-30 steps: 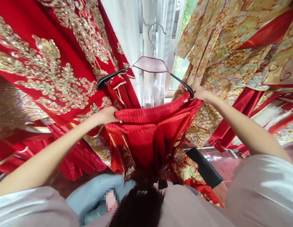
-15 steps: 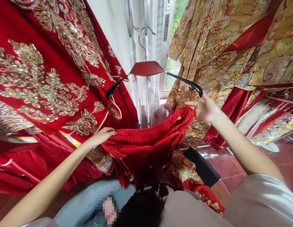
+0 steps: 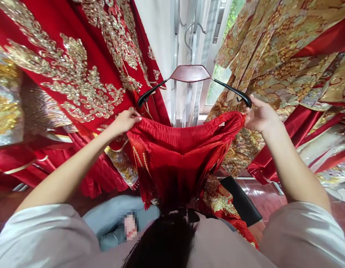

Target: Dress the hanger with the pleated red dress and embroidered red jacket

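I hold a red satin garment stretched between both hands, its waistband up and its embroidered lower part hanging down. My left hand pinches the left end of the waistband. My right hand grips the right end, right beside the black right tip of a hanger. The hanger has a red middle piece and black arms, and hangs by a metal hook just above the garment.
Red robes with gold embroidery hang on the left, gold patterned robes on the right. Behind the hanger are a white curtain and a window. A black seat stands on red floor tiles below.
Both hands rose with the garment and pulled its waistband taut. My right hand, which had dropped from the hanger's right tip, is back beside it.
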Demonstrator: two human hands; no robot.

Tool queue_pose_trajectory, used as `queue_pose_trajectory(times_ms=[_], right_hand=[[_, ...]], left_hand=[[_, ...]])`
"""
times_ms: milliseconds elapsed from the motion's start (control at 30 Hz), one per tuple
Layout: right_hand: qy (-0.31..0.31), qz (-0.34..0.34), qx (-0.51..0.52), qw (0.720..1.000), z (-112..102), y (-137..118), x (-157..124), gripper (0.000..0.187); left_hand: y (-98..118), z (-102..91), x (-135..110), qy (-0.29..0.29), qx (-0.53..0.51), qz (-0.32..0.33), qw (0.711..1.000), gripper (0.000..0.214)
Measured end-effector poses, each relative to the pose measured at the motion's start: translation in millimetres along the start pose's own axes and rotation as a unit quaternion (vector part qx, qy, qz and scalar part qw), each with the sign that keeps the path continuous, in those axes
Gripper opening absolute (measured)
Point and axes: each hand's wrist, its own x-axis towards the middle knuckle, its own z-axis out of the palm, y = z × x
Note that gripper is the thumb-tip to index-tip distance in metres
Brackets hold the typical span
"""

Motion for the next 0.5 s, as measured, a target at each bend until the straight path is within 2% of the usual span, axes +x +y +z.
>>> queue_pose_trajectory(times_ms=[67, 100, 233, 400, 500], right_hand=[[0.014, 0.098, 0.1, 0.99, 3.9, -5.2, -5.2, 0.035], [0.018, 0.106, 0.125, 0.986, 5.5, -6.9, -7.8, 0.033], [0.035, 0.103, 0.143, 0.984, 9.8, -7.0, -13.8, 0.031], [0.021, 0.098, 0.17, 0.98, 10.2, -0.8, -6.8, 0.035], [0.011, 0.103, 0.191, 0.976, 9.1, 2.3, 1.3, 0.031]], left_hand=[[10.3, -10.8, 17.2, 0.028, 0.056, -0.003, 0.998, 0.019], [14.2, -15.5, 25.1, 0.034, 0.076, -0.004, 0.997, 0.02], [19.0, -27.0, 48.4, 0.025, 0.113, -0.007, 0.993, 0.021], [11.8, -33.3, 59.4, -0.059, 0.13, -0.014, 0.99, 0.004], [15.9, -40.6, 59.2, -0.015, 0.136, -0.033, 0.99, 0.004]])
